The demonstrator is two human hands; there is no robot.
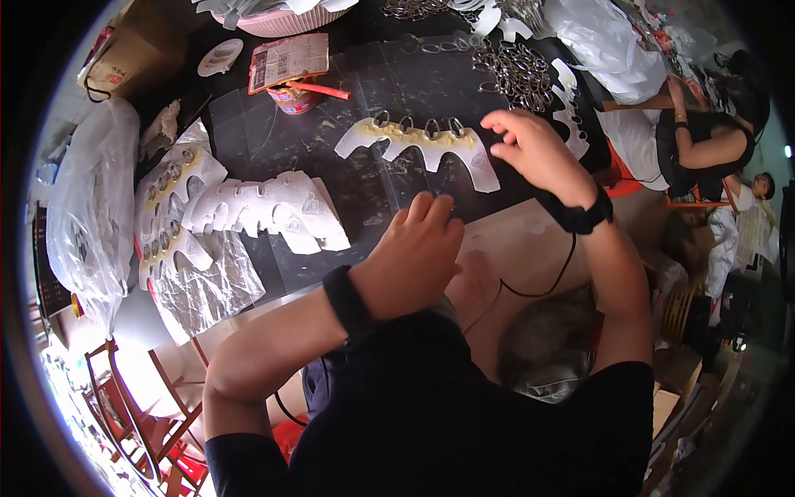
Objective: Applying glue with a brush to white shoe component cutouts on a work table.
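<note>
In front of me on the dark table lies a white scalloped strip [397, 142] with yellowish glue and a row of metal oval rings [431, 129] along its far edge. My right hand [534, 149] hovers at the strip's right end, thumb and fingers apart, holding nothing I can see. My left hand [414, 257] is nearer to me, over the table's front edge. Its fingers curl loosely with gaps between them, and nothing shows in them; the palm side is hidden. To the left lie a stack of bare white strips [269, 207] and several ringed strips [170, 186] on silver foil [211, 290].
A pink tub [294, 101] with a red stick and a printed card [288, 61] on it stands at the back. A pile of metal rings [517, 79] lies back right, beside a plastic bag [600, 50]. Another plastic bag [91, 215] hangs at left. Another person [704, 141] sits at right.
</note>
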